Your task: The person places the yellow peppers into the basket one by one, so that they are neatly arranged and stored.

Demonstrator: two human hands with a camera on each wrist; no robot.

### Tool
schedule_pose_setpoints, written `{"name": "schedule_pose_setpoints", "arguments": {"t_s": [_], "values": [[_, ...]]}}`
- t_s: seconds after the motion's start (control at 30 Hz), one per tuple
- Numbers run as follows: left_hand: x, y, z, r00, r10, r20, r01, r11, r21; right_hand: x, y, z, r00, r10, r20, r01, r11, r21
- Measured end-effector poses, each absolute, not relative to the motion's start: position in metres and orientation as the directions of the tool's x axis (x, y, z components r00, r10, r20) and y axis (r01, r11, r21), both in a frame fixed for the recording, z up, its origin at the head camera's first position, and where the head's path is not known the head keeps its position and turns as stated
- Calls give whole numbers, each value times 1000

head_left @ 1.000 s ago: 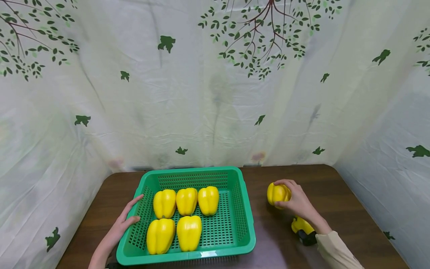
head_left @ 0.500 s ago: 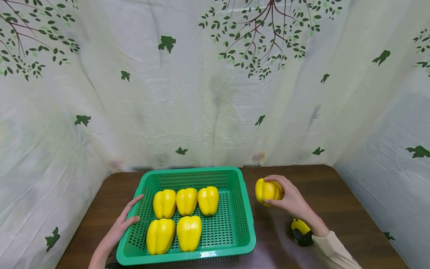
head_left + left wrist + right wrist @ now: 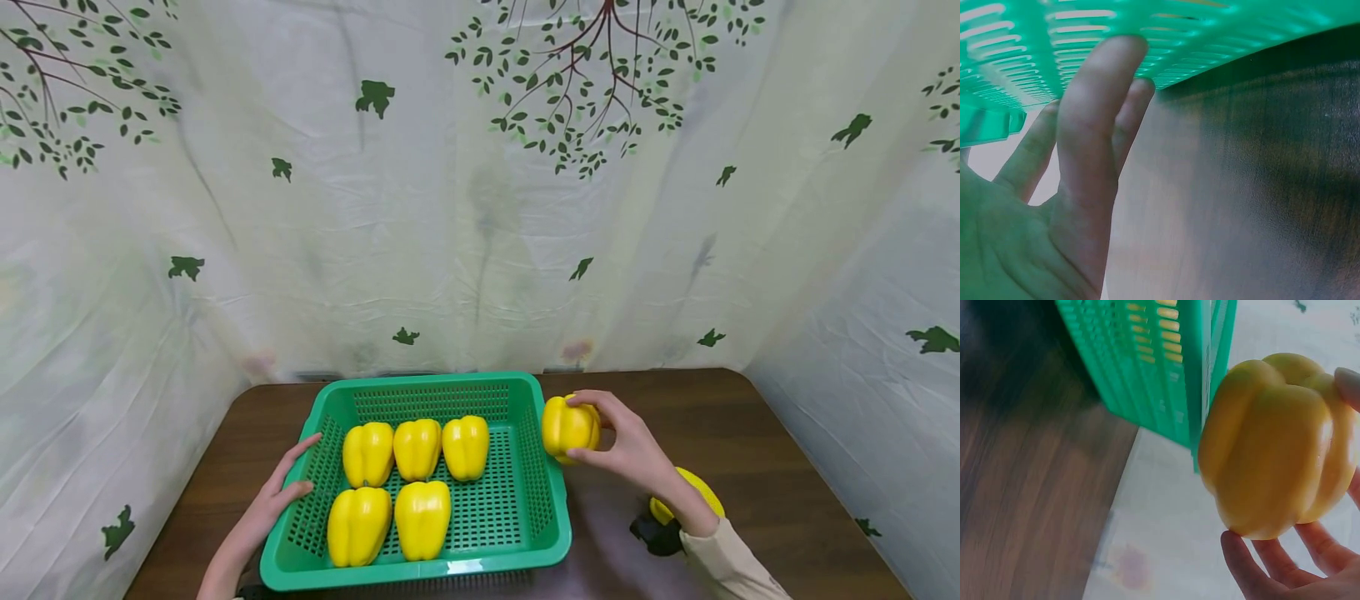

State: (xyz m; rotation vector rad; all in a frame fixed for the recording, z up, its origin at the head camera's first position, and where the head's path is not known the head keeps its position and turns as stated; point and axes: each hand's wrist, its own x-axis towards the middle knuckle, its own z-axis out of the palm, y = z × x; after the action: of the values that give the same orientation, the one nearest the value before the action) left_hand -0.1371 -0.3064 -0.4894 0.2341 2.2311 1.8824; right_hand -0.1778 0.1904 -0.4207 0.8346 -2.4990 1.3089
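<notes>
In the head view my right hand (image 3: 618, 442) holds a yellow bell pepper (image 3: 566, 429) at the right rim of a green plastic basket (image 3: 558, 500). The right wrist view shows the thumb on one side of the pepper (image 3: 1266, 450) and several fingertips under it, with the perforated basket wall (image 3: 1147, 381) beside it. My left hand (image 3: 273, 500) grips the basket's left rim, thumb and index finger reaching over it. In the left wrist view, other fingers (image 3: 1088, 137) lie against the basket's outer wall (image 3: 1197, 37). Several yellow bell peppers (image 3: 423, 521) sit in two rows inside the basket.
Another yellow pepper (image 3: 701, 492) lies on the brown wooden table (image 3: 787, 517), partly hidden by my right wrist. A black device (image 3: 660, 533) is under that wrist. A pale leaf-patterned curtain (image 3: 480, 250) hangs behind and along both sides of the table.
My right hand has carried the bell pepper leftward, from the right part of the table to the basket's right rim. The left hand and the basket have stayed in place.
</notes>
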Motion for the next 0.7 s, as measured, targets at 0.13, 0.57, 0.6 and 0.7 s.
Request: {"name": "schedule_pose_setpoints", "arguments": {"t_s": [0.13,0.57,0.6,0.7], "values": [[-137,-306,-489,-965,254,-59,-14,172,985,-175,180,-421,-812,-412,413,-571,412,-710],[-137,-306,-489,-965,254,-64,-23,163,986,-152,143,-398,-778,-475,411,-589,325,-740],[-137,-306,-489,-965,254,-68,-27,161,987,-151,140,-398,-783,-475,401,-582,335,-741],[-137,-306,-489,-966,249,-70,-30,162,986,-152,136,-408,-803,-469,367,-557,372,-743]]}}
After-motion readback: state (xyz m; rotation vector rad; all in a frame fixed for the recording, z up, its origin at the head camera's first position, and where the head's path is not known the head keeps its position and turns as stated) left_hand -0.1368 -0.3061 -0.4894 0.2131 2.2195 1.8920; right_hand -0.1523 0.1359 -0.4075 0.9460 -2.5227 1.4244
